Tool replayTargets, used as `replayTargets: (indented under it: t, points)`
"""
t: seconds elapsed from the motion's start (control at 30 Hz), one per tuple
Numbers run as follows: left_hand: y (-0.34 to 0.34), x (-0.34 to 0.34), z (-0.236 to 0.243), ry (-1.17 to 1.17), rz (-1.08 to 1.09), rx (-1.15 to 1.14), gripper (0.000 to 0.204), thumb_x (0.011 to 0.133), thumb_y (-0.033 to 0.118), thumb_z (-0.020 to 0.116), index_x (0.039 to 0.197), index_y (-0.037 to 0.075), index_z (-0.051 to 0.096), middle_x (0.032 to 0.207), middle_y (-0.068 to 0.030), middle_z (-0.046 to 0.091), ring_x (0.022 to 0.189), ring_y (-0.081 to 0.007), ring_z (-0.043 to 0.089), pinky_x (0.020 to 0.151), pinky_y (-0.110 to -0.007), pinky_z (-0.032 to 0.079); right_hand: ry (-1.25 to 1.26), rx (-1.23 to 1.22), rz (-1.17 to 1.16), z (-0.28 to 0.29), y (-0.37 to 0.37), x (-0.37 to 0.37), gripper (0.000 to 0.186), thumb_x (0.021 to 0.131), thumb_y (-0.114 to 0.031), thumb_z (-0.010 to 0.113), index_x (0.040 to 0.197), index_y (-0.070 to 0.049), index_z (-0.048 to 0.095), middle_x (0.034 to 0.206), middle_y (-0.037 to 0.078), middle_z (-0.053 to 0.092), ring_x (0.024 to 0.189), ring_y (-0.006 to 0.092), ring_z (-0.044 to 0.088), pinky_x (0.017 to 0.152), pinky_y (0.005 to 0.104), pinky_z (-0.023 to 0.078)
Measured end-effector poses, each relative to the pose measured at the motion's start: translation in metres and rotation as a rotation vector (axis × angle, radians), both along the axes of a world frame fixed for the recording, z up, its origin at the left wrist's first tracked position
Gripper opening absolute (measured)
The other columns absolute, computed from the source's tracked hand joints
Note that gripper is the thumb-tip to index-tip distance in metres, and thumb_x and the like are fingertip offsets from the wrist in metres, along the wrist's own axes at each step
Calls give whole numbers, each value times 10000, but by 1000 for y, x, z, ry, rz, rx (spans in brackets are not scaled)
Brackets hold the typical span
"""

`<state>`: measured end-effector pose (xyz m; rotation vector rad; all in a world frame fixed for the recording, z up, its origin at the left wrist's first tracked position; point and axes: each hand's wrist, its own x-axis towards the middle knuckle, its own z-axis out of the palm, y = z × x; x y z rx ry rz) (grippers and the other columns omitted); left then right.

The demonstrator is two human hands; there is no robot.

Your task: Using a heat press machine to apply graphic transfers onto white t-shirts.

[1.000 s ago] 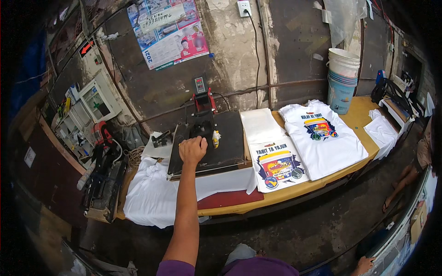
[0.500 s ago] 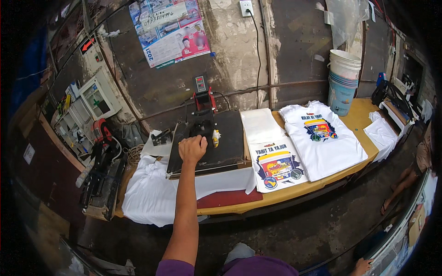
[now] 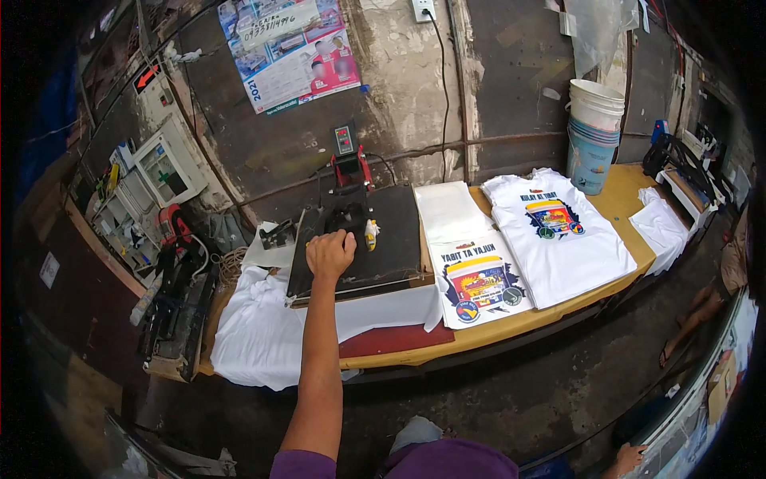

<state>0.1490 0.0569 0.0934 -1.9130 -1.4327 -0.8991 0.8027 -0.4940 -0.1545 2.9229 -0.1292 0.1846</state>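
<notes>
My left hand [image 3: 331,254] is closed in a fist at the handle of a heat press, its grip mostly hidden under my fingers. The press's dark, flat top plate [image 3: 391,263] is down, and white cloth [image 3: 383,315] hangs out below its front edge. A small yellow-and-white object [image 3: 372,235] lies on the plate, just right of my fist. At the lower right, my right hand [image 3: 629,458] rests with its fingers on the edge of a cluttered counter [image 3: 678,423], partly cut off by the frame.
Right of the press lie a printed transfer sheet [image 3: 479,291] and a stack of white printed shirts [image 3: 566,247]. Stacked buckets [image 3: 592,148] stand behind them. A second press [image 3: 179,295] is at the left, a white shirt [image 3: 255,335] beside it. Another person's legs [image 3: 694,319] show at right.
The view has shifted slightly, so things sit a little higher in it. My left hand stays on the press handle and the plate stays down.
</notes>
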Motion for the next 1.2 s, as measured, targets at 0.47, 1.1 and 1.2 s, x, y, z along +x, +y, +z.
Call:
replayTargets:
  t: [0.47,1.1,1.2]
  points:
    - [2,-7,-7,51,50,-28,280,826,291,515,640,86,554,628,-111,602,593,-321,583,577,-438,435,-41,71,13,-18,-10,9,693,806,-336,562,1392,-94,282,1197,229,512,1146,352,488,874,474,474]
    - [1,-3,-4,35,10,-25,291,843,253,500,628,59,532,624,-138,582,598,-342,563,568,-438,410,-33,79,2,1,1,-9,677,824,-286,538,1399,-44,273,1281,254,445,1177,375,449,893,480,449]
    - [1,-3,-7,46,3,-44,290,841,251,502,627,58,529,622,-140,580,600,-341,564,568,-436,409,4,98,-17,18,8,-21,675,820,-281,537,1394,-38,277,1277,253,446,1192,378,433,905,490,436]
